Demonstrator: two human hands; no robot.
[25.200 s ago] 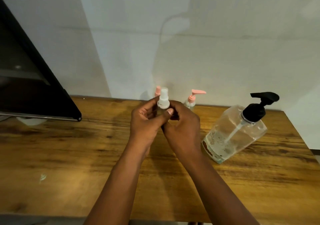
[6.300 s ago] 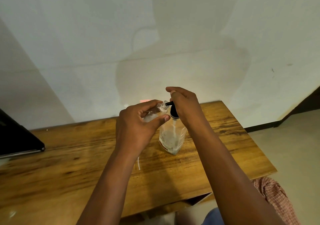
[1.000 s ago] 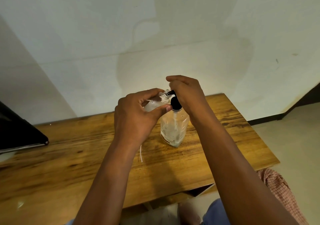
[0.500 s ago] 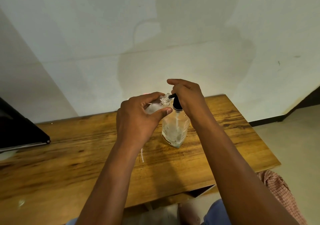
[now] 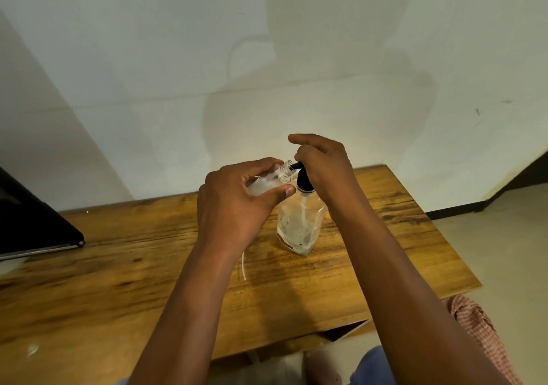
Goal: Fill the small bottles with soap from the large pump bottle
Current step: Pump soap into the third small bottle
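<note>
Soap lies low in the large pump bottle, which stands upright on the wooden tabletop directly below both hands. The right hand rests curled over the black pump head, covering most of it, with the spout poking out toward the left. The left hand grips a small clear bottle, tilted so its open threaded neck meets the spout tip. A thin white tube lies on the tabletop beneath the left wrist. A dark flat device sits at the far left edge.
</note>
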